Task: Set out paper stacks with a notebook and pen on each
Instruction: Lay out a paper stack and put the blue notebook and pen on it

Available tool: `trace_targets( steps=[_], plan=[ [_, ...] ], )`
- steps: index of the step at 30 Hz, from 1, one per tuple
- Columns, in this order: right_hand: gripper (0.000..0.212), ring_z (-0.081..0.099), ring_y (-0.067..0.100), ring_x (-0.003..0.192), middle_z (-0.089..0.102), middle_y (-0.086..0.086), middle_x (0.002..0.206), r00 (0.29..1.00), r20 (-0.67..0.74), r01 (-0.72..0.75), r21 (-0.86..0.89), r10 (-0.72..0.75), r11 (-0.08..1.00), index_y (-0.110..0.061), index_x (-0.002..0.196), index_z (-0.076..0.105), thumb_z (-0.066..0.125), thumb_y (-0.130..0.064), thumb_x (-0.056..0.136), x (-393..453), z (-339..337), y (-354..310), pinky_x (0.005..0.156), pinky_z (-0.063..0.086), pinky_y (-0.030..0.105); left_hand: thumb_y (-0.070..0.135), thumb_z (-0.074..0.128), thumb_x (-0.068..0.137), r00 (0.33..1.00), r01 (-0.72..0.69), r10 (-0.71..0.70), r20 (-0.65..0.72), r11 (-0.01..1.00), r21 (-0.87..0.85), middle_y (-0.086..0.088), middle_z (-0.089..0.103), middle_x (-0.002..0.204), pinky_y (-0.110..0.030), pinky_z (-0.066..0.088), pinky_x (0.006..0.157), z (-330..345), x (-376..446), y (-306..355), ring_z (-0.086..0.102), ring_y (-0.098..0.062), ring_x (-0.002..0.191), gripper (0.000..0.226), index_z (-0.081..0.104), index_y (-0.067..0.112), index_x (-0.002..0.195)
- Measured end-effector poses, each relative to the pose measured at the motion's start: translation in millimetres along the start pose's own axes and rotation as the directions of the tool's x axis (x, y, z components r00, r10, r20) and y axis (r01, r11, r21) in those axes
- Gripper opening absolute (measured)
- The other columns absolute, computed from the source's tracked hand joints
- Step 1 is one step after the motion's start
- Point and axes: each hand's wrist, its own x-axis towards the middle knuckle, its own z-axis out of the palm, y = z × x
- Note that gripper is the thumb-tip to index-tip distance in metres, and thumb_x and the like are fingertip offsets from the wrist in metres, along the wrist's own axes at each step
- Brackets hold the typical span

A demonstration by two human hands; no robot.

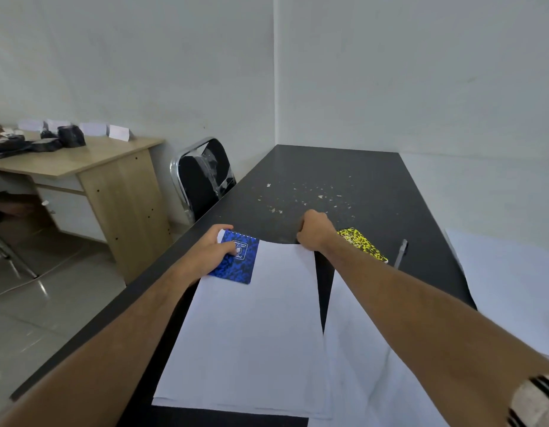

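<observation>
A white paper stack [254, 328] lies on the black table [328, 177] in front of me. On its far left corner rests a blue spiral notebook [239, 260], and my left hand [211, 251] grips that notebook together with the paper's corner. My right hand [316, 231] pinches the stack's far right corner, which is lifted a little. A second paper stack [368, 365] lies to the right, partly under my right forearm. A yellow-and-black notebook [362, 245] lies beyond it, and a grey pen [401, 252] lies just right of that.
More white paper [513, 272] covers the table's right side. White flecks dot the far tabletop. A black chair [202, 177] stands at the table's left edge. A wooden desk [91, 167] with dark objects and white cards stands further left.
</observation>
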Motion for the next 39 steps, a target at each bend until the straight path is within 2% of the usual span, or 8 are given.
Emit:
trace_targets(
  steps=[3, 7, 11, 14, 23, 28, 33, 39],
  plan=[
    [0.028, 0.062, 0.032, 0.101, 0.056, 0.013, 0.115, 0.994, -0.033, -0.094, 0.257, 0.106, 0.962, -0.001, 0.123, 0.051, 0.052, -0.01, 0.097, -7, -13, 0, 0.074, 0.053, 0.036, 0.013, 0.06, 0.096, 1.0, 0.029, -0.03, -0.005, 0.995, -0.098, -0.006, 0.064, 0.117, -0.033, 0.056, 0.07, -2, -5, 2, 0.07, -0.022, 0.097, 0.048, 0.046, 0.034, 0.137],
    [0.012, 0.047, 0.02, 0.067, 0.048, 0.006, 0.08, 0.955, -0.009, -0.24, 0.571, 0.298, 0.786, -0.002, 0.094, 0.05, 0.04, -0.005, 0.1, -19, -24, 13, 0.053, 0.032, 0.023, 0.006, 0.059, 0.095, 0.999, 0.041, -0.048, -0.025, 0.976, -0.213, -0.011, 0.062, 0.12, -0.036, 0.057, 0.069, -6, -10, 10, 0.069, -0.025, 0.097, 0.052, 0.047, 0.032, 0.138],
    [0.036, 0.036, 0.015, 0.054, 0.043, 0.002, 0.068, 0.937, 0.181, -0.324, 0.77, 0.298, 0.55, -0.005, 0.106, 0.064, 0.064, -0.034, 0.085, -57, -40, 32, 0.048, 0.031, 0.026, 0.004, 0.057, 0.095, 0.999, 0.019, -0.033, -0.038, 0.95, -0.312, -0.013, 0.059, 0.125, -0.038, 0.056, 0.072, -6, -17, 28, 0.066, -0.028, 0.103, 0.053, 0.047, 0.029, 0.14],
    [0.054, 0.032, 0.013, 0.052, 0.042, 0.0, 0.069, 0.942, 0.29, -0.334, 0.75, 0.17, 0.571, -0.012, 0.089, 0.066, 0.085, -0.058, 0.067, -82, -47, 38, 0.045, 0.028, 0.025, 0.003, 0.057, 0.095, 0.999, -0.017, 0.0, -0.048, 0.934, -0.358, -0.014, 0.058, 0.127, -0.038, 0.055, 0.071, -8, -25, 46, 0.065, -0.028, 0.103, 0.054, 0.046, 0.028, 0.142],
    [0.016, 0.036, 0.008, 0.041, 0.045, 0.0, 0.062, 0.974, 0.198, -0.225, 0.899, 0.109, 0.375, -0.005, 0.094, 0.064, 0.077, -0.013, 0.089, -111, -83, 38, 0.037, 0.027, 0.02, 0.006, 0.059, 0.096, 0.994, -0.107, 0.108, -0.016, 0.938, -0.33, -0.012, 0.062, 0.124, -0.033, 0.055, 0.07, -7, -55, 97, 0.067, -0.025, 0.102, 0.052, 0.045, 0.024, 0.143],
    [0.016, 0.035, 0.01, 0.045, 0.047, 0.0, 0.059, 0.979, 0.155, -0.196, 0.887, 0.131, 0.418, -0.007, 0.085, 0.065, 0.076, -0.017, 0.09, -125, -108, 54, 0.039, 0.032, 0.02, 0.005, 0.062, 0.096, 0.99, -0.131, 0.142, 0.007, 0.934, -0.333, -0.008, 0.063, 0.119, -0.032, 0.055, 0.07, 12, -64, 114, 0.067, -0.021, 0.098, 0.055, 0.044, 0.022, 0.145],
    [0.025, 0.044, 0.012, 0.059, 0.05, 0.001, 0.073, 0.963, -0.143, -0.073, 0.677, 0.229, 0.732, -0.013, 0.096, 0.056, 0.068, -0.035, 0.095, -143, -129, 60, 0.054, 0.04, 0.024, 0.002, 0.065, 0.094, 0.986, -0.154, 0.165, 0.008, 0.935, -0.319, -0.006, 0.063, 0.115, -0.039, 0.059, 0.074, 38, -69, 124, 0.068, -0.025, 0.101, 0.059, 0.043, 0.025, 0.144],
    [0.014, 0.053, 0.019, 0.071, 0.056, 0.006, 0.084, 0.972, -0.224, 0.097, 0.657, 0.071, 0.747, -0.009, 0.107, 0.064, 0.053, -0.015, 0.103, -153, -142, 65, 0.068, 0.053, 0.035, 0.003, 0.066, 0.093, 0.97, -0.237, 0.242, -0.022, 0.925, -0.296, -0.009, 0.061, 0.12, -0.032, 0.056, 0.071, 66, -76, 136, 0.064, -0.02, 0.095, 0.059, 0.041, 0.027, 0.141]
  ],
)
